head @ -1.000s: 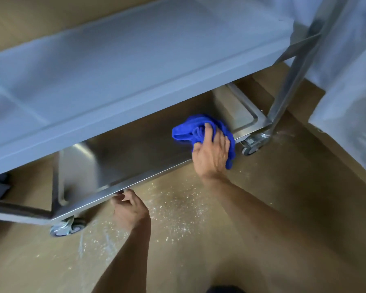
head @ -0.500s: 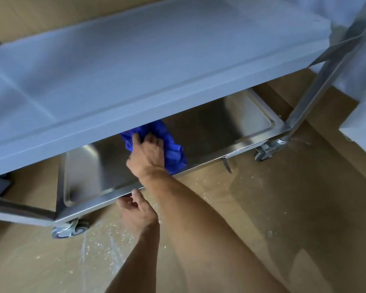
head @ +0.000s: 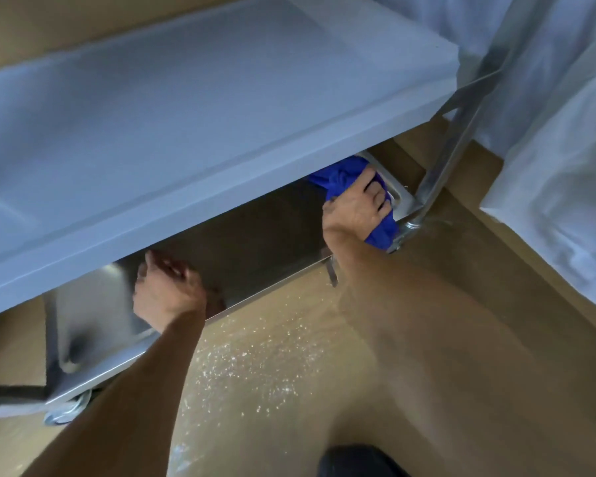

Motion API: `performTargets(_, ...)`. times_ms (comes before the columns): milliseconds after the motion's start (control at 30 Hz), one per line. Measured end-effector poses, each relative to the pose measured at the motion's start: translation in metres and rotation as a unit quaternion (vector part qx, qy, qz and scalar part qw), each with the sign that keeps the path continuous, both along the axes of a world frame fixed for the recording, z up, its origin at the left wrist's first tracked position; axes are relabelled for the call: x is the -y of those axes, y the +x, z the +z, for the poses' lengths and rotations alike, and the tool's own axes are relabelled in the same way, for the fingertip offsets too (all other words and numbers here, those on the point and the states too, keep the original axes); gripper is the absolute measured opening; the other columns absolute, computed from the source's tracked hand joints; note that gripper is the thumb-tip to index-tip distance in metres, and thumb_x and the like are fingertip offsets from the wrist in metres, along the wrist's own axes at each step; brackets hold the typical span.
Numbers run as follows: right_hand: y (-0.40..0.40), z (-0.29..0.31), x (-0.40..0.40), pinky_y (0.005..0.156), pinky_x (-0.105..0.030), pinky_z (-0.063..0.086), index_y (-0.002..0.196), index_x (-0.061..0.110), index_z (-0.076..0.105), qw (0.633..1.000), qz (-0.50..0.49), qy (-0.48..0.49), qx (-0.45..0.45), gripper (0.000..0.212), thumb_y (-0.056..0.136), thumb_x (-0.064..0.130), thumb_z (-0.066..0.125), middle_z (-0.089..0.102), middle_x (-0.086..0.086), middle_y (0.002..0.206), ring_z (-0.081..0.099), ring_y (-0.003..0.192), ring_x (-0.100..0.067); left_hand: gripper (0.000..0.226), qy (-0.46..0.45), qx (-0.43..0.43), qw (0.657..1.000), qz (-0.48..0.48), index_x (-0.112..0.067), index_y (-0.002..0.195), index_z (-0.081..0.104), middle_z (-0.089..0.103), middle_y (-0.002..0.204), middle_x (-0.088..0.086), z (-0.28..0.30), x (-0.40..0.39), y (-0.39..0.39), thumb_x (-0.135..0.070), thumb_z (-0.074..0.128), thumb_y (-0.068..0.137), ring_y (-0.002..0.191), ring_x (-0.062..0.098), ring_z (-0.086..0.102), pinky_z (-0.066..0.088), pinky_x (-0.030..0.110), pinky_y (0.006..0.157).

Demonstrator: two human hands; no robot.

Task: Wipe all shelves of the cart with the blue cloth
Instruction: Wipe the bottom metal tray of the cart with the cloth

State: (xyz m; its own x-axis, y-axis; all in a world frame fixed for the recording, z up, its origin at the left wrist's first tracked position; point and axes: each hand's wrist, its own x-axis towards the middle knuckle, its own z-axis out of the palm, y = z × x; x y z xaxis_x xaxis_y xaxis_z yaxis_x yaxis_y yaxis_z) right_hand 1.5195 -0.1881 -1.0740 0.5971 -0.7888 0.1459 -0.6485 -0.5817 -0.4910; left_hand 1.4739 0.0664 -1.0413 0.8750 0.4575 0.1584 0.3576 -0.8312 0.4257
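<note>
Bunched under my right hand (head: 356, 210) is the blue cloth (head: 341, 175), fingers curled over it and pressing it down onto the bottom shelf (head: 255, 246) of the cart. Part of the cloth sticks out beyond my fingertips toward the far side, under the shelf above; another fold hangs out below the heel of the hand, over the shelf's near rim. Just to the right of the grip is the raised corner of the shelf, and touching that corner stands the slanted metal upright (head: 455, 139) of the cart, with a caster (head: 398, 241) just below the hanging fold of cloth.

Well to the left of the grip, my left hand (head: 167, 294) rests on the same shelf's near edge. Its fingers look loosely bent, but it is blurred, and I cannot tell whether it grips the rim or only leans on it. Further left still is the shelf's other near corner, with a second caster (head: 66, 411) under it.

Above the grip, the pale upper shelf (head: 186, 115) covers most of the bottom one, leaving only a near strip of steel in view. Below the grip lies the tan floor (head: 444, 339), with white specks (head: 255, 366) scattered between my two forearms. To the right of the grip, beyond the upright, hangs white sheeting (head: 558, 149).
</note>
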Motion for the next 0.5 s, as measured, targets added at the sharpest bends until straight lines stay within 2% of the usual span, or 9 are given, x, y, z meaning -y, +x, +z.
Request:
performTargets(67,0.004,-0.005,0.023,0.111,-0.052,0.029,0.148,0.008,0.028,0.999,-0.018,0.002,-0.029,0.087,0.077,0.038,0.07,0.047,-0.023,0.141,0.044,0.132,-0.039,0.024,-0.005,0.001,1.0,-0.026,-0.009,0.107,0.054,0.063,0.108,0.019,-0.01,0.02,0.0,-0.019,0.058,0.086,0.1,0.042,0.06,0.048,0.05,0.085)
performTargets(200,0.011,-0.009,0.032,0.114,-0.056,0.021,0.152,0.01,0.018,0.992,0.04,-0.011,-0.121,0.081,0.088,0.044,0.054,0.026,-0.034,0.152,0.024,0.142,-0.048,0.028,0.005,-0.032,0.999,-0.03,-0.011,0.113,0.053,0.062,0.11,0.017,-0.017,0.057,-0.013,-0.021,0.06,0.087,0.102,0.04,0.06,0.048,0.048,0.087)
performTargets(333,0.003,-0.008,0.041,0.114,-0.055,0.02,0.155,0.015,0.016,0.988,0.084,-0.012,-0.132,0.079,0.089,0.048,0.045,0.024,-0.033,0.154,0.023,0.143,-0.047,0.034,0.008,-0.058,0.998,-0.008,-0.013,0.117,0.049,0.06,0.112,0.013,-0.019,0.056,-0.018,-0.026,0.061,0.087,0.104,0.037,0.06,0.049,0.045,0.086)
performTargets(500,0.002,-0.009,0.043,0.117,-0.055,0.018,0.157,0.018,0.01,0.983,0.11,-0.012,-0.146,0.081,0.091,0.052,0.041,0.019,-0.03,0.156,0.02,0.145,-0.046,0.03,0.007,-0.05,0.999,-0.011,-0.015,0.111,0.05,0.057,0.107,0.009,-0.027,0.021,-0.029,-0.027,0.06,0.085,0.105,0.031,0.056,0.049,0.043,0.082)
